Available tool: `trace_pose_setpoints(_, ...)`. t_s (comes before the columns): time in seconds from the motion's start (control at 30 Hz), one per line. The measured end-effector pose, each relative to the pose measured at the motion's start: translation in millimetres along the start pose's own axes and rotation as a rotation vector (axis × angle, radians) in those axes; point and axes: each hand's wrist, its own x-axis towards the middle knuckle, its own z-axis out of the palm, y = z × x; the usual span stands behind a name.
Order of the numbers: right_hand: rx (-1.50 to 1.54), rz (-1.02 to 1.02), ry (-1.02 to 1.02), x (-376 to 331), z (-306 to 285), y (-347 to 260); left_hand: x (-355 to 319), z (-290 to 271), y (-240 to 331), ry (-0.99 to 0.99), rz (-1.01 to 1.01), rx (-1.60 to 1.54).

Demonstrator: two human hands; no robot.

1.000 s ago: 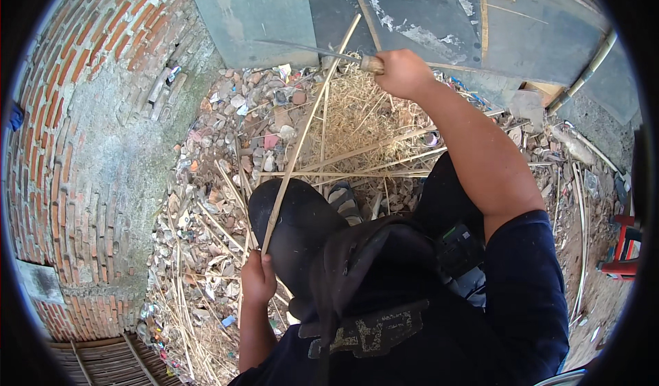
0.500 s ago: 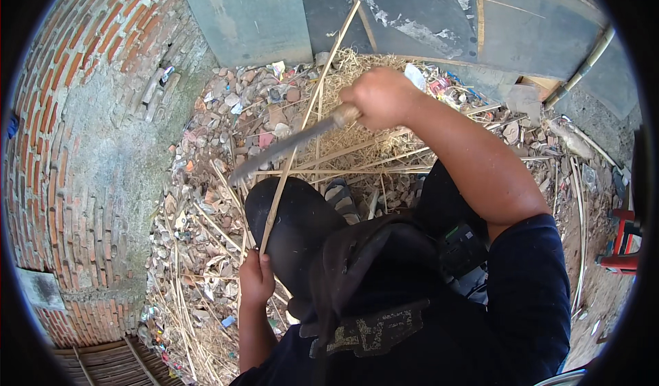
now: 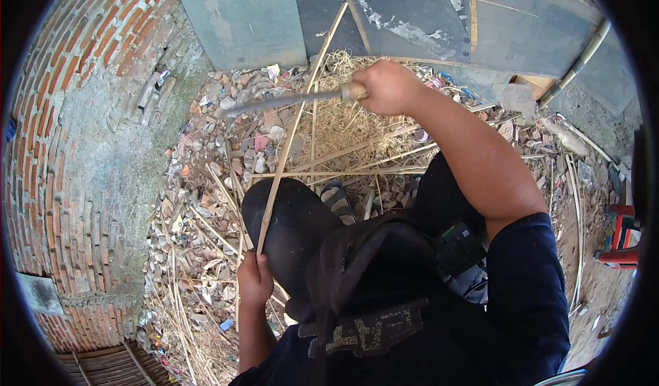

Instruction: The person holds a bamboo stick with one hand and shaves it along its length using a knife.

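My left hand [image 3: 254, 279] grips the near end of a long thin bamboo strip [image 3: 295, 125], which slants up and away toward the grey wall. My right hand [image 3: 388, 87] is closed around the handle of a long-bladed knife [image 3: 281, 101]. The blade points left and crosses the strip near its upper part, blurred by motion. My knees in dark trousers and a sandalled foot [image 3: 338, 200] lie below the strip.
Rubble and stones [image 3: 206, 180] cover the ground, with dry straw [image 3: 343, 121] and several more bamboo strips [image 3: 357, 169] scattered across it. A curved brick wall [image 3: 75, 145] stands on the left, grey panels [image 3: 247, 15] behind, a red object [image 3: 621, 238] at right.
My right hand has swung the knife down and to the left, so the blade now lies across the strip. My left hand has kept its hold on the strip's near end.
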Motion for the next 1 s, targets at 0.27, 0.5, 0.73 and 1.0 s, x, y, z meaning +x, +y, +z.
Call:
trace_pose_setpoints(0.27, -0.08, -0.169, -0.12, 6, -3, -35, -2, 4, -5, 0.032, 0.011, -0.009)
trace_pose_setpoints(0.5, 0.094, 0.187, 0.176, 11, 2, 28, -1, 5, -7, 0.052, 0.024, -0.005)
trace_pose_setpoints(0.73, 0.103, 0.157, 0.231, 1, -3, 9, 0, 5, -6, 0.041, 0.019, -0.038)
trace_pose_setpoints(1.0, -0.157, -0.243, -0.017, 0, 1, -32, -1, 6, -5, 0.043, -0.008, -0.044)
